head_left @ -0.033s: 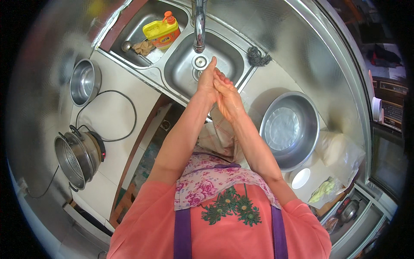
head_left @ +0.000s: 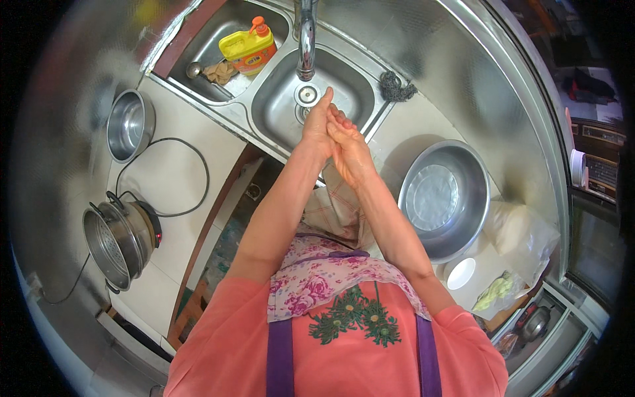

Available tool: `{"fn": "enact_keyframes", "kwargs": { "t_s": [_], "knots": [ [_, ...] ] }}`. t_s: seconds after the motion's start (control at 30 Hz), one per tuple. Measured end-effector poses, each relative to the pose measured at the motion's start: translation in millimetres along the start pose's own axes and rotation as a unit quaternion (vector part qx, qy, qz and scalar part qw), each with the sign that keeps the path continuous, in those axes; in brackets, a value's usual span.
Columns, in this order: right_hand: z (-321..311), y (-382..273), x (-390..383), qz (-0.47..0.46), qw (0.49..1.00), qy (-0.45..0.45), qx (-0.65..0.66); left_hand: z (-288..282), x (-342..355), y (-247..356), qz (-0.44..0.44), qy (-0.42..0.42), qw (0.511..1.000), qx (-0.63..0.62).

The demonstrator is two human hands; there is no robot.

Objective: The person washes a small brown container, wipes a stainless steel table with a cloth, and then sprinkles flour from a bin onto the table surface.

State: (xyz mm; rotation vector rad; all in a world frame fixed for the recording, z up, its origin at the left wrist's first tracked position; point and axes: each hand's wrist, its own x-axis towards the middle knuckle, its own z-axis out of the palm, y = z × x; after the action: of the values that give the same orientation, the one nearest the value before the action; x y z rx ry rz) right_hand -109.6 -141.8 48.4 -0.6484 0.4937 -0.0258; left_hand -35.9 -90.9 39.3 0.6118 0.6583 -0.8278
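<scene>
Near the upper middle of the frame, the left hand (head_left: 317,127) and right hand (head_left: 353,148) press together over the near part of the right-hand sink basin (head_left: 270,100), both glistening as if wet, with nothing seen between them but each other. One digit of the left hand points straight up the frame; the right hand's fingers curl loosely against it, and the overlap hides too much to tell how far either is open. The chrome swivel tap (head_left: 306,43) lies just above them and slightly left, its long axis running up and down the frame, its outlet nearest that raised left digit but apart from it; no stream shows below it. The drain strainer (head_left: 307,95) sits between outlet and wrists, and nothing blocks that short gap. Around them, the left sink basin (head_left: 211,36) holds a yellow-and-orange jug (head_left: 248,49), a ladle (head_left: 194,70) and a crumpled brown cloth (head_left: 219,73); a dark wire scourer (head_left: 395,87) rests just right of the sink. A large metal washbasin (head_left: 473,192) stands beside the right forearm, while a metal bowl (head_left: 131,126) and a steamer pot (head_left: 109,248) sit well apart at far left.
</scene>
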Motion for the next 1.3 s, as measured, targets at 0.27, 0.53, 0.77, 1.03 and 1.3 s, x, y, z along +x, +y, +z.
{"fn": "enact_keyframes", "kwargs": {
  "t_s": [0.27,0.53,0.77,1.03,1.3],
  "knots": [
    [2,-5,-14,-0.040,0.982,0.116,-0.141,-40,28,17,0.052,-0.119,0.989,-0.067],
    [-11,-23,8,-0.016,0.989,0.135,-0.056,-40,21,-2,0.126,-0.143,0.981,0.032],
    [-8,-25,9,-0.010,0.996,0.088,0.013,-33,12,1,0.155,-0.132,0.979,0.032],
    [-18,-16,20,-0.020,0.987,0.157,-0.012,-14,-19,-9,0.128,-0.171,0.975,0.058],
    [-8,-19,2,0.022,0.999,-0.020,0.043,-17,-14,-22,0.230,-0.110,0.957,0.142]
  ]
}}
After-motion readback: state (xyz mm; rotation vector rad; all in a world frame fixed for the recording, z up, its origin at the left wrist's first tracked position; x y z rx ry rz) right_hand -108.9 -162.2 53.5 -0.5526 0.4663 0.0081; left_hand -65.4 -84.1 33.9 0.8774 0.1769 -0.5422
